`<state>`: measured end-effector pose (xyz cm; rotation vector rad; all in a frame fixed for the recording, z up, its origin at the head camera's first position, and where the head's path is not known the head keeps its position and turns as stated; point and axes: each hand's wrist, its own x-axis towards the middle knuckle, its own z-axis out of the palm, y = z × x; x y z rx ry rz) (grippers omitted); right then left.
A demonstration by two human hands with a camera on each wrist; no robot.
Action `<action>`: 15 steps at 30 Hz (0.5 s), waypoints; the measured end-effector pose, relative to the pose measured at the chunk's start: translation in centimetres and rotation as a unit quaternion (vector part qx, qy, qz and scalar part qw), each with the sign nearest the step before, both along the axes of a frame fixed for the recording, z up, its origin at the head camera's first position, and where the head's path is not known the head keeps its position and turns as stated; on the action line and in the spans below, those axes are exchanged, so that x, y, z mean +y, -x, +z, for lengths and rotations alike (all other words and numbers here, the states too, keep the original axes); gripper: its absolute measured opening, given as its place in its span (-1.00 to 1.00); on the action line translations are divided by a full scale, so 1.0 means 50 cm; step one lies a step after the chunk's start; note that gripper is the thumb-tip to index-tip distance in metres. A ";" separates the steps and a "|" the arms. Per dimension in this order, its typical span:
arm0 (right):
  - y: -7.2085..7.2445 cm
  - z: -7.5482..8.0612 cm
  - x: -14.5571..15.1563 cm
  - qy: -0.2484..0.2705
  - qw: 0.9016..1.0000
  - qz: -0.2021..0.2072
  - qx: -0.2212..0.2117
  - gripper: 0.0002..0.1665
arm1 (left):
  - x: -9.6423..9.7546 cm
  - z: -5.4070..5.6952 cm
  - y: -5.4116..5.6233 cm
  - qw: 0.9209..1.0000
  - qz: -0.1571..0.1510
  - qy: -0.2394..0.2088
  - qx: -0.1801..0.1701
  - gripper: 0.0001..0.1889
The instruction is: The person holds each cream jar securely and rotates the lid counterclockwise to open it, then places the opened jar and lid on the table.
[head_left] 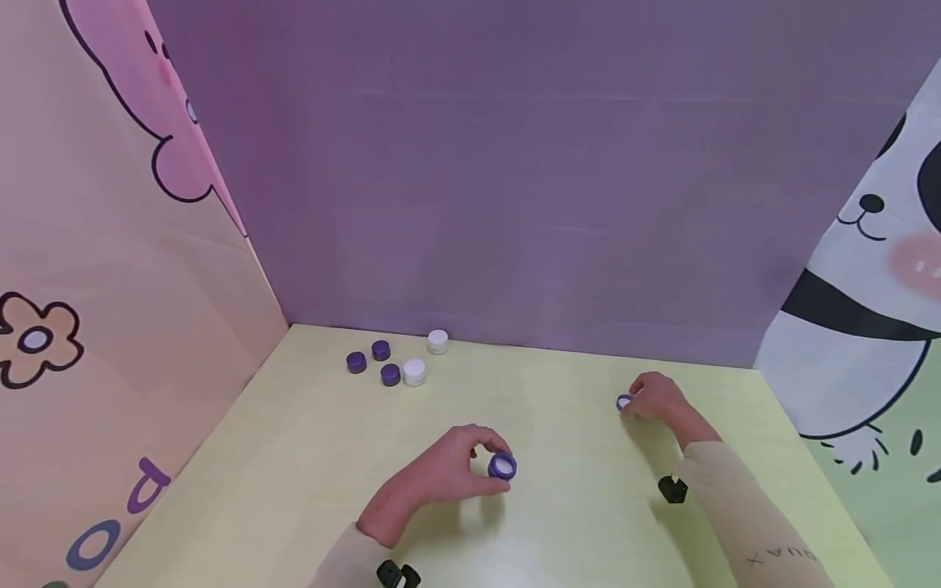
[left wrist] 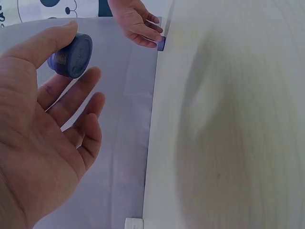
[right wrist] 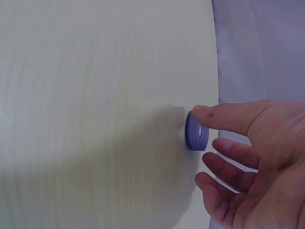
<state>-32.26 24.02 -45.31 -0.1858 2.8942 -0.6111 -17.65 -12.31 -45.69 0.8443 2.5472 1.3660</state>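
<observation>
My left hand (head_left: pixel 459 465) holds a small purple jar (head_left: pixel 503 466) above the table, pinched between thumb and fingers. White shows inside its round open end in the head view. The left wrist view shows the jar's flat end (left wrist: pixel 80 56) and a small label on its side, with the other fingers loosely bent below. Farther right, my right hand (head_left: pixel 659 398) has a purple screw lid (head_left: pixel 623 402) at the tabletop, its white inside facing up. In the right wrist view the thumb overlaps the upper rim of the lid (right wrist: pixel 195 133), while the fingers bend close beside it.
At the back left of the pale table (head_left: pixel 559 441) stand several small jars: purple ones such as this purple jar (head_left: pixel 390 375), a white jar (head_left: pixel 415 372) and another white jar (head_left: pixel 437 341). A purple sheet (head_left: pixel 515 204) rises behind the table; printed panels flank both sides.
</observation>
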 end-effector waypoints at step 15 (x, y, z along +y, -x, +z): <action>-0.064 0.047 -0.009 -0.009 0.999 0.022 0.035 -0.61 | -0.001 0.006 0.038 1.000 -0.018 0.007 0.012 -0.66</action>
